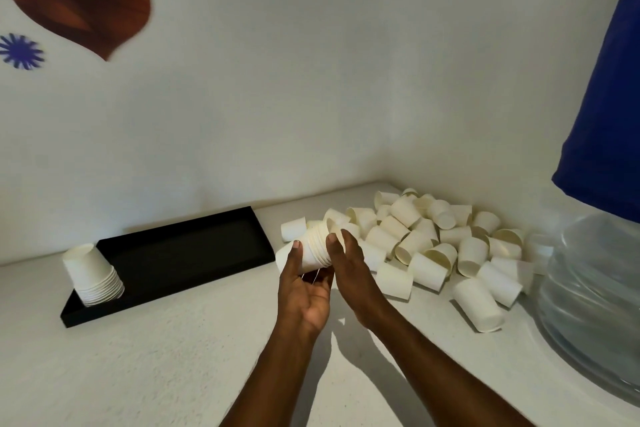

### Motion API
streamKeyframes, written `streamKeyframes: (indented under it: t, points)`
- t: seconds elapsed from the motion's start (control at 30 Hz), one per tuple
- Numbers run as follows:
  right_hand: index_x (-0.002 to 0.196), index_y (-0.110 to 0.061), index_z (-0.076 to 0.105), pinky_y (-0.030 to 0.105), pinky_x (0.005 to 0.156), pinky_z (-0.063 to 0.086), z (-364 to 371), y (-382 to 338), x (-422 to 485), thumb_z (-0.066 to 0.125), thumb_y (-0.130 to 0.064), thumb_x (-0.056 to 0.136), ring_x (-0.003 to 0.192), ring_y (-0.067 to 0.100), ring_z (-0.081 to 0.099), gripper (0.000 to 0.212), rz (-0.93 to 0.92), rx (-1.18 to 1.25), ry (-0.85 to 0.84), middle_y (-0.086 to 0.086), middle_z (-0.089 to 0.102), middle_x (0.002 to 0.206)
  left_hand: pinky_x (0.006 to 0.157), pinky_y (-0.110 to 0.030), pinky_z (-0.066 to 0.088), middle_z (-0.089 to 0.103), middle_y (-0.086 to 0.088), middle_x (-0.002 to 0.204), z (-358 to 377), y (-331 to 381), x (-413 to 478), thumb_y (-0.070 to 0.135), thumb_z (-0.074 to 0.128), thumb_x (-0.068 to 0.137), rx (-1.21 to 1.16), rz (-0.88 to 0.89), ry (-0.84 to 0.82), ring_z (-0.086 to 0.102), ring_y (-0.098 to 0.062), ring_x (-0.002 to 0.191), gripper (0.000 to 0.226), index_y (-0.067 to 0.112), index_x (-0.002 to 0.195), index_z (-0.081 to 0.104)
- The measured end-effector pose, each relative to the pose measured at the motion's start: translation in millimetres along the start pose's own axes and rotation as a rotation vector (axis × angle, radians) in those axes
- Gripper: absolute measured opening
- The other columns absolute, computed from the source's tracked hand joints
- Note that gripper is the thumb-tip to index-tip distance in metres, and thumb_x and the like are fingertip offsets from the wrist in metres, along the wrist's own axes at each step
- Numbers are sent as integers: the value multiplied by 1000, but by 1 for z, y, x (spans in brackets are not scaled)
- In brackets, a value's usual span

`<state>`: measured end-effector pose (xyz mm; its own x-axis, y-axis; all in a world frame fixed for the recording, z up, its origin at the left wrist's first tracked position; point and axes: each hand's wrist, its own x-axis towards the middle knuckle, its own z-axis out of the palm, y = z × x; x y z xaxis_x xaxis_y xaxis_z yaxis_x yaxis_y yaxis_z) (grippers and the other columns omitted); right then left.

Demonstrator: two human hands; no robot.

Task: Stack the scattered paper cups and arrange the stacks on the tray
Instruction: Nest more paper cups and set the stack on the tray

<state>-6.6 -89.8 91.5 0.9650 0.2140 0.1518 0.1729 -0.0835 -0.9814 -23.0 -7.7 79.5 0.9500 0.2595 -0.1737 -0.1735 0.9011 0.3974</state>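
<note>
I see left hand (304, 291) wrapped round half-built stack (313, 250), held sideways above surface (166, 364), between tray (194, 246) and loose cups (433, 246). Right hand (349, 263) fingers straight, beside rims. Paper light, thin, crushes easy; I would hold mid-wall, gently.

cups (426, 270): cream-white | tray (194, 246): black | counter (166, 350): speckled off-white | cloth (609, 114): blue | wall starburst (21, 51): blue

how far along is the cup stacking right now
Early. Done: a first stack stands upside down on the near end of the black tray. In hand: the left hand holds a second stack on its side, the right hand touching its rim end. Left: the big pile of loose cups on the counter.
</note>
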Motion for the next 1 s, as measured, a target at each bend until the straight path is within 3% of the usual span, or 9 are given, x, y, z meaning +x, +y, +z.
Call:
streamKeyframes:
  t: [0.07,0.13,0.23,0.37,0.6,0.7,0.83,0.93,1.0]
  points:
    - [148,-27,25,26,97,29,-8,1,-3,29,-74,75,134,17,35,86,1,-82,12,3,28,152,89,-46,56,60,-21,123,0,0,2,22,72,80,2,0,-3,65,-34,107,47,14,121,51]
    - [147,-18,29,29,102,33,-29,5,-3,38,-69,83,134,22,38,83,-16,-202,185,9,33,150,89,-46,54,58,-21,125,-1,1,4,21,71,80,-8,-4,0,63,-34,111,44,13,119,52]
    - [133,-3,41,38,91,45,-88,18,0,57,-52,88,116,35,51,69,47,-767,519,21,49,130,93,-46,52,57,-20,127,-2,2,7,20,70,83,-26,-5,10,61,-33,114,39,14,116,53]
    - [122,-6,43,40,86,48,-154,36,-11,65,-43,82,108,34,52,58,399,-1146,433,16,50,120,95,-46,51,57,-19,127,-2,-1,8,21,69,85,-35,-22,3,60,-33,115,36,15,116,53]
    - [123,-7,43,36,87,51,-169,72,-25,59,-34,89,109,28,54,46,474,-1316,454,13,53,118,88,-45,54,59,-18,126,2,-11,8,22,69,86,-2,-31,-16,61,-32,112,36,14,118,54]
    - [138,-5,30,39,91,49,-171,74,-25,58,-37,89,115,31,52,65,509,-1333,425,16,50,125,84,-43,55,59,-17,124,0,-9,7,22,70,85,1,-33,-7,63,-32,109,35,15,115,54]
    - [150,-14,6,40,88,48,-175,32,-15,70,-36,78,114,35,52,99,474,-999,334,20,48,130,83,-44,56,60,-18,121,-5,-6,6,22,71,84,3,-25,14,63,-32,108,37,15,115,54]
    - [140,-22,31,33,65,54,-153,-9,-8,75,-18,76,97,27,62,78,273,-160,275,10,59,116,87,-45,55,60,-18,121,-5,-5,7,22,71,83,2,-15,28,63,-32,109,39,14,117,54]
    - [132,-18,41,41,72,58,-126,-23,-4,73,-8,78,100,30,65,64,202,305,209,11,61,115,87,-45,55,60,-18,120,-4,-5,7,22,72,82,-4,-14,29,64,-32,107,39,14,117,54]
